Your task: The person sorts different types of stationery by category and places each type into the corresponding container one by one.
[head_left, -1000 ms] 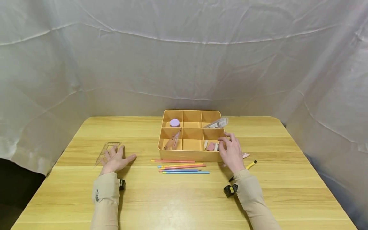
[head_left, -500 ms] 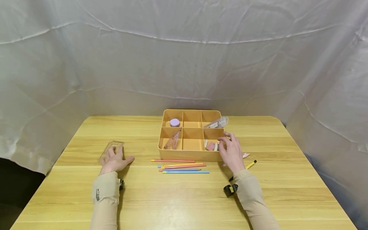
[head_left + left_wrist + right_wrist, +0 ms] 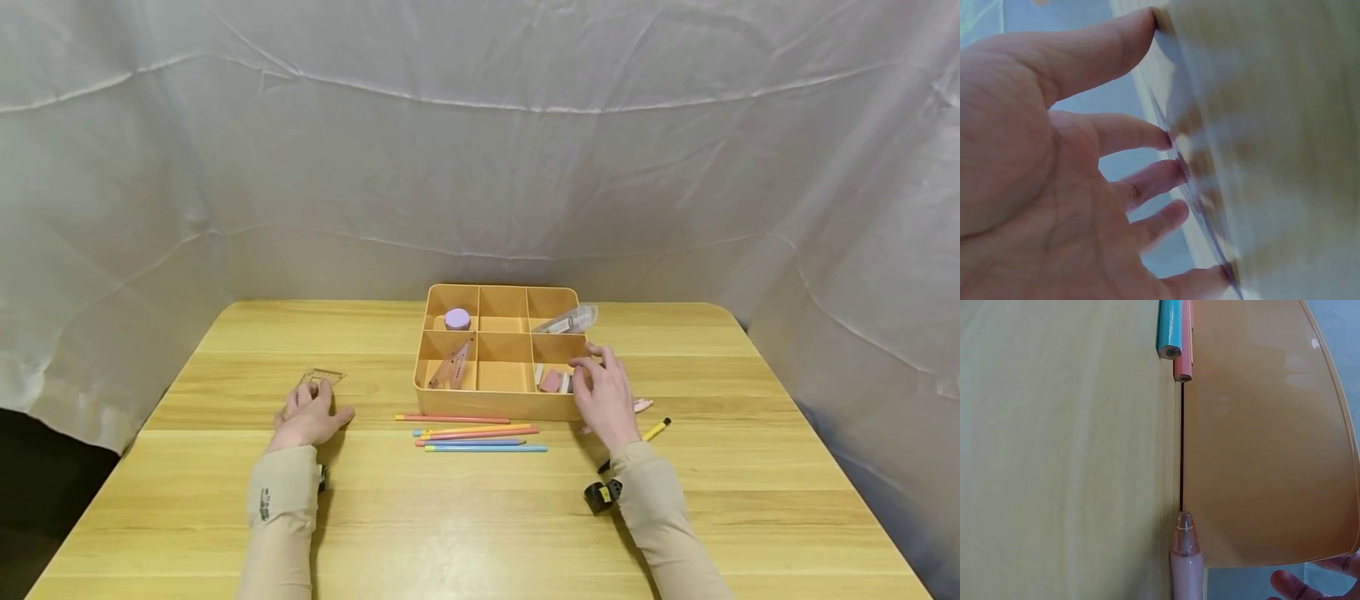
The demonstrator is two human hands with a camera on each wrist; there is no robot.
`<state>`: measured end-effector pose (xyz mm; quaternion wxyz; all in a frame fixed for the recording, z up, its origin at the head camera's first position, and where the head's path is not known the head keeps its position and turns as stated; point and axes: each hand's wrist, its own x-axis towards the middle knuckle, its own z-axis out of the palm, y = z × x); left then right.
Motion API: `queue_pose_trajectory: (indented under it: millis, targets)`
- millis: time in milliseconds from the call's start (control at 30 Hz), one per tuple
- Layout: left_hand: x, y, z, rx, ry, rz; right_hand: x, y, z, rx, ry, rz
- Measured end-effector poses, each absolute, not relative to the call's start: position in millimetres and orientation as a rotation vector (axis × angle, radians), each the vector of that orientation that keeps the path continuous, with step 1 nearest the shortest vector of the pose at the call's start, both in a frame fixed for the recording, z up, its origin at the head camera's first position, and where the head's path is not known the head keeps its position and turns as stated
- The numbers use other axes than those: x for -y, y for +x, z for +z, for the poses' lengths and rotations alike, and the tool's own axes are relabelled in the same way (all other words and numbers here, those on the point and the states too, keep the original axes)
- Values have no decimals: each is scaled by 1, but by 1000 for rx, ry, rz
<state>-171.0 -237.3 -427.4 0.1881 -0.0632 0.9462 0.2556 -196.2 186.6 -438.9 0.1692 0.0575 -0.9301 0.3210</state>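
Observation:
A clear set square [image 3: 326,375] is at the left of the table, partly hidden by my left hand [image 3: 307,419]. In the left wrist view the fingertips touch the set square [image 3: 1196,199] with the fingers spread, and the thumb stands apart from it. My right hand [image 3: 603,398] is at the right front corner of an orange divided box [image 3: 495,406], its fingers loosely bent near the rim. Erasers [image 3: 551,381] lie in the compartment beside that hand. In the right wrist view a pink pen [image 3: 1186,569] points along the box's front wall.
Several pencils [image 3: 480,448] lie in front of the box. Inside it are a purple round item [image 3: 457,318], a pinkish triangular ruler [image 3: 453,367] and a clear plastic case [image 3: 570,319]. A yellow-and-black pen or marker [image 3: 657,428] lies right of the right forearm.
The set square has slid to the right under my left hand, whose fingers have drawn closer together. My right hand has stayed in place at the box.

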Motion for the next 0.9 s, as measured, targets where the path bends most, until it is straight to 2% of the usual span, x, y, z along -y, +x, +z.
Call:
queue_pose_trajectory:
  millis: [600,900]
  targets:
    - [221,-171,-414,-2738,-53,659,-186,-196,-439,2638,169,903]
    - [217,-172,-420,-2877,-258,828,-187,-196,-439,2653,166,908]
